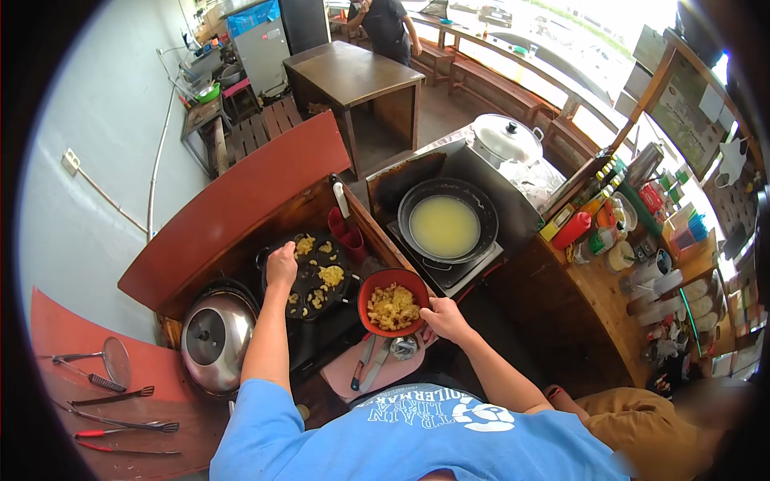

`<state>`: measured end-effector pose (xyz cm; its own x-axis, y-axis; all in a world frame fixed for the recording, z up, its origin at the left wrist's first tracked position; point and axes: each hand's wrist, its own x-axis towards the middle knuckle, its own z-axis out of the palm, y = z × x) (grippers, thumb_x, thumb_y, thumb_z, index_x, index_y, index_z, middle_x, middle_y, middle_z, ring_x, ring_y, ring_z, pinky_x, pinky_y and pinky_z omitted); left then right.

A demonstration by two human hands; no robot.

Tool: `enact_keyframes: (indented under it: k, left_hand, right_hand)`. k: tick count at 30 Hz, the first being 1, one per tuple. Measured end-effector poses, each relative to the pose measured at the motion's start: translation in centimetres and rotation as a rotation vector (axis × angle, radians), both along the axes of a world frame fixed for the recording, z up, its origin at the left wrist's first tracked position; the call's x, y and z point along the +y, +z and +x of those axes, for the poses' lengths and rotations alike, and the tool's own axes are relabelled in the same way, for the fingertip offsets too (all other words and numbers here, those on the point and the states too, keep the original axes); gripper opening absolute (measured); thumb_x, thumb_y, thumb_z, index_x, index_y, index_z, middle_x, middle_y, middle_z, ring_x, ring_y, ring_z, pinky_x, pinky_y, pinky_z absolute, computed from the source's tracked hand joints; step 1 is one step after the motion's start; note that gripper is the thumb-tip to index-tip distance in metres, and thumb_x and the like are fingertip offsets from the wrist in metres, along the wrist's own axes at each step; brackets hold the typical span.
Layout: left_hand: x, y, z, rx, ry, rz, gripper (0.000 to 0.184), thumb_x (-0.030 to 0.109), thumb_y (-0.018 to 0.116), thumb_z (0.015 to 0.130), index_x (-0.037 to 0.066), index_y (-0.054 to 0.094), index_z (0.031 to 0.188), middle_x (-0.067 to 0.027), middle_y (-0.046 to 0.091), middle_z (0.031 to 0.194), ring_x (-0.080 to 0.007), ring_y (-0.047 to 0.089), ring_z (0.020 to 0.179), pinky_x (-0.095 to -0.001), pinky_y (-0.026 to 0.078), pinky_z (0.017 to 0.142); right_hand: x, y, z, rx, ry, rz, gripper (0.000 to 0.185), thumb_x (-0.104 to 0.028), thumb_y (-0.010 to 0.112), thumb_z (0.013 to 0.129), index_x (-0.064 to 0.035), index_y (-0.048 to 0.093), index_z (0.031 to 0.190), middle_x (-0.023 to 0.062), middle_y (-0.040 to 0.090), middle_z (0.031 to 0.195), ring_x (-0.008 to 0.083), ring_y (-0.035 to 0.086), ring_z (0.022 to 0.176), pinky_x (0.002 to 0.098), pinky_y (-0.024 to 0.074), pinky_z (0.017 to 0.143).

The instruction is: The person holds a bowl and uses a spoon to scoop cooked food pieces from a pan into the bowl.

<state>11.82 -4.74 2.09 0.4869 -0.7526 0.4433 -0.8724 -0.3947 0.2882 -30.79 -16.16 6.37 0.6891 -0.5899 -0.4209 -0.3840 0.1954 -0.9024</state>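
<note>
My right hand (446, 318) grips the rim of a red bowl (393, 276) that holds a yellow, chunky food mixture (392, 306). Over the dark multi-hollow pan (309, 272), my left hand (281, 264) reaches down with its fingers drawn together; whatever they may hold is too small to name. Small portions of food sit in the pan's hollows, with larger yellow heaps (330, 276) in two places. Below the bowl, a pink cutting board (341, 371) bears knives and a small metal item (403, 347).
A black pan of yellow liquid (443, 227) sits on a stove at the centre right. Left of the hollow pan is a domed metal lid (216, 341). Utensils lie on the red surface (56, 321) at lower left. A seated person (642, 425) is close at right; another person (383, 28) stands far back.
</note>
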Motion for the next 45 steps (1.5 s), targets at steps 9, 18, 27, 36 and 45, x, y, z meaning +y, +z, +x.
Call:
enact_keyframes:
  k: [9, 18, 27, 36, 45]
  left_hand:
    - [-0.4, 1.3, 1.1, 0.095, 0.071, 0.081, 0.015, 0.018, 0.048, 0.103, 0.007, 0.059, 0.101, -0.0246, 0.07, 0.085, -0.0474, 0.066, 0.086, -0.0581, 0.051, 0.074]
    - [-1.4, -0.2, 9.6, 0.265, 0.07, 0.045, 0.023, 0.018, 0.052, 0.097, 0.003, 0.068, 0.089, -0.0229, 0.069, 0.087, -0.0447, 0.066, 0.083, -0.0556, 0.052, 0.077]
    - [0.1, -2.0, 6.3, 1.131, 0.5, -0.209, 0.02, 0.019, 0.057, 0.102, 0.002, 0.068, 0.096, -0.0071, 0.066, 0.071, -0.0117, 0.056, 0.051, -0.028, 0.043, 0.043]
    - [0.3, -3.0, 3.1, 0.563, 0.429, -0.072, 0.041, 0.032, 0.05, 0.104, -0.003, 0.069, 0.093, -0.0186, 0.073, 0.079, -0.0388, 0.071, 0.078, -0.0482, 0.055, 0.076]
    - [0.5, -0.5, -1.3, 0.272, 0.412, -0.081, 0.032, 0.026, 0.057, 0.099, -0.002, 0.067, 0.087, -0.03, 0.068, 0.093, -0.0521, 0.063, 0.093, -0.0591, 0.049, 0.083]
  right_hand:
    - [-0.3, -0.9, 0.1, -0.032, -0.003, -0.015, 0.021, -0.009, 0.054, 0.091, 0.0107, 0.061, 0.089, 0.0168, 0.066, 0.064, 0.0228, 0.069, 0.049, 0.0356, 0.0587, 0.044]
    - [-0.3, -1.2, 0.4, -0.028, -0.023, 0.068, 0.019, -0.007, 0.051, 0.093, 0.0089, 0.061, 0.093, 0.0155, 0.065, 0.065, 0.0214, 0.067, 0.049, 0.0337, 0.056, 0.043]
    - [-0.2, -0.2, 0.5, -0.028, -0.008, 0.08, 0.022, -0.005, 0.05, 0.092, 0.0114, 0.062, 0.1, 0.0151, 0.066, 0.067, 0.0201, 0.067, 0.051, 0.0319, 0.057, 0.045]
    - [-0.3, -0.6, 0.5, -0.035, 0.001, 0.083, 0.021, -0.005, 0.05, 0.092, 0.0109, 0.062, 0.099, 0.0148, 0.066, 0.068, 0.0196, 0.067, 0.051, 0.0315, 0.057, 0.045]
    - [-0.1, -1.1, 0.3, -0.063, -0.022, 0.058, 0.02, -0.008, 0.051, 0.093, 0.009, 0.061, 0.095, 0.0148, 0.066, 0.067, 0.0217, 0.067, 0.049, 0.0339, 0.0564, 0.043]
